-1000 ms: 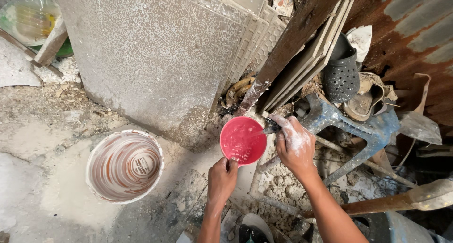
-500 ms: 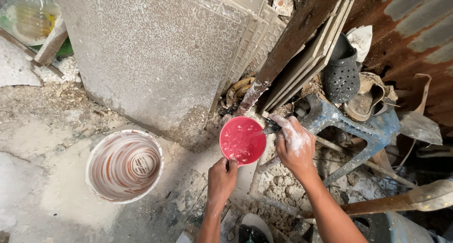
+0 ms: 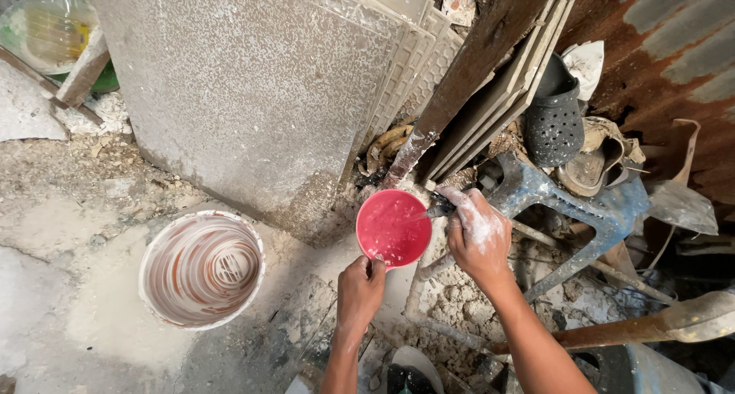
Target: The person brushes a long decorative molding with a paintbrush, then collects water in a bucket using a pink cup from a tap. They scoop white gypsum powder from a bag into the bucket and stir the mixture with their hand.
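Observation:
My left hand (image 3: 360, 287) grips the near rim of a small red bowl (image 3: 393, 227) and holds it above the rubble. My right hand (image 3: 478, 237), dusted with white powder, is shut on a dark-handled tool (image 3: 438, 205) whose tip reaches into the bowl from the right. A pale film coats the inside of the bowl. Left of my hands a white bucket (image 3: 202, 268) stands on the ground, its inside streaked with brown and white swirls.
A large grey speckled slab (image 3: 245, 95) and stacked tiles (image 3: 505, 88) lean against the back. A blue plastic stool (image 3: 566, 202) lies tipped on the right, with a dark perforated clog (image 3: 553, 122) above it. Rusty corrugated metal (image 3: 666, 49) fills the upper right.

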`<action>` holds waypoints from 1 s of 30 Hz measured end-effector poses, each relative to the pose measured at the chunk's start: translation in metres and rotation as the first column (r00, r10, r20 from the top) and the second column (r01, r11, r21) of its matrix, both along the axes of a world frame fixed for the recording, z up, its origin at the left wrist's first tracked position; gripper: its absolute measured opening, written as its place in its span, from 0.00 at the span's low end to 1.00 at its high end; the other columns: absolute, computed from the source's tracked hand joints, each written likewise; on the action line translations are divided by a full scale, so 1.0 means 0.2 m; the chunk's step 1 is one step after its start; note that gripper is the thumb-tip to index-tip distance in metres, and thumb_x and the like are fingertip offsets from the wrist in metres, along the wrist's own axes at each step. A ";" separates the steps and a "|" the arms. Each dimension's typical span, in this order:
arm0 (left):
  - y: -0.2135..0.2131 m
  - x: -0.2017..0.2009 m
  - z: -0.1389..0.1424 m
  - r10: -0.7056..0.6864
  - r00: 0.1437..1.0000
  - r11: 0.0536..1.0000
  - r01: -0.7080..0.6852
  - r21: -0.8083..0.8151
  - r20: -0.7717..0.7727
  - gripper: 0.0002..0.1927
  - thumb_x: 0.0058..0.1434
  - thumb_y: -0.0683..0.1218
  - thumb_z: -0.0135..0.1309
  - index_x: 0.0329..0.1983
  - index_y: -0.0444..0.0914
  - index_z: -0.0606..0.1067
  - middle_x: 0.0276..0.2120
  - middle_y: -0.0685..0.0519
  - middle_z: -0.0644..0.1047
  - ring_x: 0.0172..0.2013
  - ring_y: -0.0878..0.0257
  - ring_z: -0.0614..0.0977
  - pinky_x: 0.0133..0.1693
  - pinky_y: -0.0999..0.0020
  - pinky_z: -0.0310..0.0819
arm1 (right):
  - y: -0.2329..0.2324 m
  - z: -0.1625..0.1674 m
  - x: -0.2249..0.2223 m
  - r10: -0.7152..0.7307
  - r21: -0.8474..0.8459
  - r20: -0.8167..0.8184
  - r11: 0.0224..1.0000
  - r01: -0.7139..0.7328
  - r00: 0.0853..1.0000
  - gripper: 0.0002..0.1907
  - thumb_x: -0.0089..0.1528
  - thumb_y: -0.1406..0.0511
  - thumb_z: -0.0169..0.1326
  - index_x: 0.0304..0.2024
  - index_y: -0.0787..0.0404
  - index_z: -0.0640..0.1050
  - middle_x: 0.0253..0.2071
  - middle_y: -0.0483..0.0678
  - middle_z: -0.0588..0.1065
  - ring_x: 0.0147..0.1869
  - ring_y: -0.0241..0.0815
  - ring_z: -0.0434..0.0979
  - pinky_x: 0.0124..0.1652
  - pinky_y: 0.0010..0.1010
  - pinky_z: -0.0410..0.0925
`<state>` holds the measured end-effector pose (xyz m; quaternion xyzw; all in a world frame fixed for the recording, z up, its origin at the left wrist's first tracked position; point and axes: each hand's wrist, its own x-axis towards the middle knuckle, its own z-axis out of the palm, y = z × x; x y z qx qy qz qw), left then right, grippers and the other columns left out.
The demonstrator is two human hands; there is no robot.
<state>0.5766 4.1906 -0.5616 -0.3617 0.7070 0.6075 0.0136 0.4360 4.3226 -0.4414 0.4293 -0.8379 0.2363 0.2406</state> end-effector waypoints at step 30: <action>0.02 -0.01 -0.02 0.015 0.999 0.998 -0.018 -0.052 -0.051 0.17 0.69 0.49 0.48 0.32 0.32 0.79 0.20 0.50 0.78 0.19 0.65 0.76 0.25 0.63 0.70 | 0.00 0.01 0.00 0.012 -0.013 0.013 1.000 -0.012 1.000 0.21 0.59 0.76 0.53 0.54 0.56 0.77 0.31 0.48 0.69 0.27 0.45 0.71 0.26 0.39 0.65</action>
